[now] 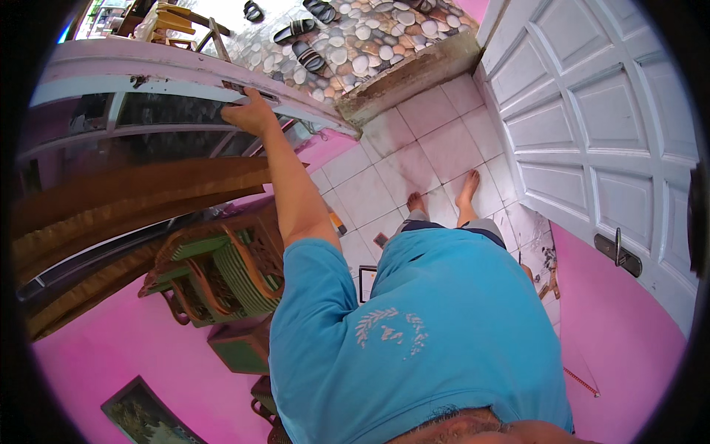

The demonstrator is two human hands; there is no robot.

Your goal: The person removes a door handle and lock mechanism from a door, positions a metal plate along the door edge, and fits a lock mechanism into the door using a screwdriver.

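Note:
Up at the far left, my left hand [251, 115] reaches to the pinkish-white door frame [310, 106]. Its thumb and fingers are drawn together beside a narrow metal strike plate [259, 92] set in the frame. Something small and dark shows between the fingertips, too small to name. My right hand does not show. On the right stands a white panelled door [558, 96], swung inward, with a metal lever handle [618, 248] on a dark plate.
Pebble-patterned floor with several sandals [307, 55] lies beyond a raised threshold [414, 74]. Carved wooden chairs [222, 270] with green striped cushions and a brown curtain [140, 192] are at left. Tools [549, 277] lie on the tiles near the door, right of my body.

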